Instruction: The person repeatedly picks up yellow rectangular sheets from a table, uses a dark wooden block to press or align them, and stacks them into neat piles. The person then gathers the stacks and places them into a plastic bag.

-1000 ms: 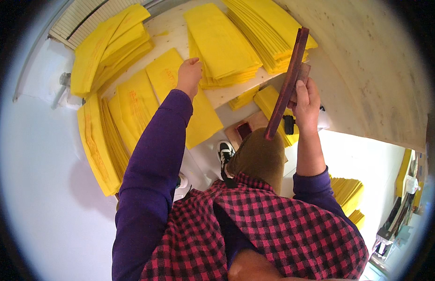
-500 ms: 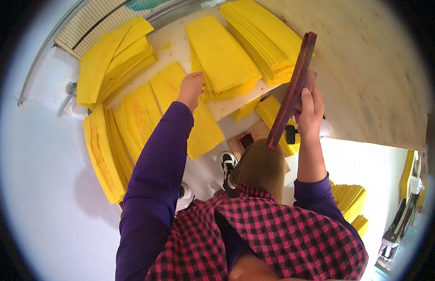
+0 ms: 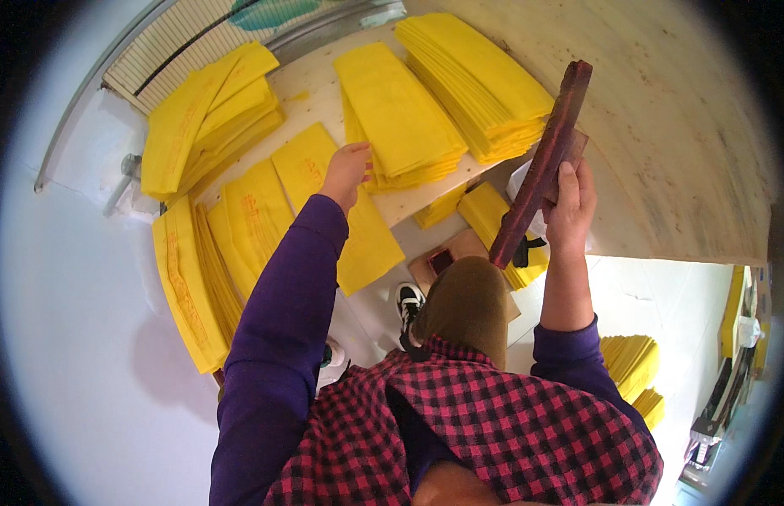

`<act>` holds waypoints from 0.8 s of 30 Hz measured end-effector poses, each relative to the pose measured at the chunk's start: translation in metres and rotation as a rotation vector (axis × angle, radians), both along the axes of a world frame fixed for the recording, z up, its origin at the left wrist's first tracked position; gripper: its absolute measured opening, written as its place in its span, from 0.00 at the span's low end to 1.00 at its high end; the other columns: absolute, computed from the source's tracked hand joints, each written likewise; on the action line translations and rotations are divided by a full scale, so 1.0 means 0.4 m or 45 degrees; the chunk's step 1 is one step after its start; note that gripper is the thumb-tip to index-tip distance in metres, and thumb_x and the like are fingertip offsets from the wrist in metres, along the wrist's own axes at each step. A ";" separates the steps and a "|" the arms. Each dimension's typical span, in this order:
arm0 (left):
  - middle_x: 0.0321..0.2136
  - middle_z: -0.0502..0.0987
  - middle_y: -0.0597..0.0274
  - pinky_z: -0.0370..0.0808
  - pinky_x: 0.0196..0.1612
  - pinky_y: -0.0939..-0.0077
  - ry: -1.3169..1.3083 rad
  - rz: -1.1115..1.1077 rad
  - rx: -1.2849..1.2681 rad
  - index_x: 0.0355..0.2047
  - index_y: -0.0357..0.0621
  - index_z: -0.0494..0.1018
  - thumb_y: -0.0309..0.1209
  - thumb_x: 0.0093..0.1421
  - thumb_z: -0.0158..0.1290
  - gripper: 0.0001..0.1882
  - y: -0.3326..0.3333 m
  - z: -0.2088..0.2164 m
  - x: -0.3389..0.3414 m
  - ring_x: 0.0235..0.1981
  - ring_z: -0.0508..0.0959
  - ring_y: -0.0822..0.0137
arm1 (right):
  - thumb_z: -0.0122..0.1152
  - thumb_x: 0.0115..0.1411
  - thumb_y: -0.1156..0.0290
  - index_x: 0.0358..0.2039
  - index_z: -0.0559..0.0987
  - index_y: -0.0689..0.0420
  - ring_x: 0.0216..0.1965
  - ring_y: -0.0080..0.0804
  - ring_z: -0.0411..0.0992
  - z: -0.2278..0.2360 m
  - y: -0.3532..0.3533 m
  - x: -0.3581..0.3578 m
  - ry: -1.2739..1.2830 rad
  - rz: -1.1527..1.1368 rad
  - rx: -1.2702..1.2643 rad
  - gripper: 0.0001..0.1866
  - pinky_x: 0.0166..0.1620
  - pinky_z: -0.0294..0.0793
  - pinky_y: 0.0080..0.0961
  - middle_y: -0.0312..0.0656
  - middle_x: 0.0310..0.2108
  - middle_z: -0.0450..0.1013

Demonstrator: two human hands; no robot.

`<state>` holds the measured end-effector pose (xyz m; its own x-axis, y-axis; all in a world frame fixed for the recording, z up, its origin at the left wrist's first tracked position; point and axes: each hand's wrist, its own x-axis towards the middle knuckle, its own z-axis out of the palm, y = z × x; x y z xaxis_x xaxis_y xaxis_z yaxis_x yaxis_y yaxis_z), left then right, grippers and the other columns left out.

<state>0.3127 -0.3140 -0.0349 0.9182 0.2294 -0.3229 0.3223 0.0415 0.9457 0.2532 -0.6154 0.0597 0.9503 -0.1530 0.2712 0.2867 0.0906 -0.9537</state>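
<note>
My right hand (image 3: 571, 202) grips the wooden handle of a long, narrow hand stamp (image 3: 539, 169), stained dark red, raised and tilted above my knee. My left hand (image 3: 350, 173) is over a yellow fabric sheet (image 3: 371, 244) with red print. Its fingers are loosely bent and apart, with nothing visible in them; whether they touch the sheet is unclear. Just beyond the fingertips lies a stack of plain yellow sheets (image 3: 400, 110). A second plain stack (image 3: 476, 84) lies to its right. Printed yellow sheets (image 3: 253, 202) overlap to the left of my hand.
A folded yellow pile (image 3: 210, 118) lies at the far left of the pale board (image 3: 425, 198). Below is a brown board with a red ink pad (image 3: 441, 260), near my shoe (image 3: 409, 304). More yellow stacks (image 3: 632, 363) are at right. A large beige panel (image 3: 662, 143) stands at far right.
The stamp in my right hand has shifted slightly to the right. My left hand stays almost in place; the whole view has moved a little.
</note>
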 end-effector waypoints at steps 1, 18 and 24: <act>0.37 0.71 0.66 0.70 0.34 0.75 -0.004 0.003 0.004 0.47 0.42 0.69 0.32 0.59 0.47 0.16 0.001 0.000 0.001 0.35 0.71 0.69 | 0.44 0.64 0.66 0.39 0.69 0.59 0.16 0.14 0.60 0.002 -0.002 0.000 -0.016 -0.005 -0.017 0.10 0.17 0.59 0.14 0.30 0.19 0.65; 0.22 0.72 0.62 0.68 0.22 0.76 -0.058 0.135 -0.149 0.29 0.38 0.70 0.27 0.51 0.53 0.06 -0.005 0.033 0.152 0.21 0.73 0.67 | 0.43 0.63 0.63 0.40 0.70 0.57 0.11 0.11 0.52 -0.024 0.006 0.001 0.054 -0.054 -0.017 0.12 0.14 0.50 0.11 0.27 0.16 0.62; 0.32 0.74 0.60 0.74 0.28 0.76 -0.116 0.052 -0.115 0.36 0.37 0.70 0.24 0.54 0.51 0.08 -0.003 0.030 0.180 0.28 0.75 0.66 | 0.43 0.64 0.63 0.42 0.69 0.57 0.12 0.11 0.54 -0.042 0.008 0.005 0.067 0.045 -0.061 0.13 0.14 0.51 0.11 0.28 0.17 0.62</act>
<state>0.3849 -0.3154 -0.0231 0.9351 0.2410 -0.2596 0.2314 0.1395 0.9628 0.2552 -0.6123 0.0431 0.9680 -0.1068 0.2271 0.2336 0.0534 -0.9709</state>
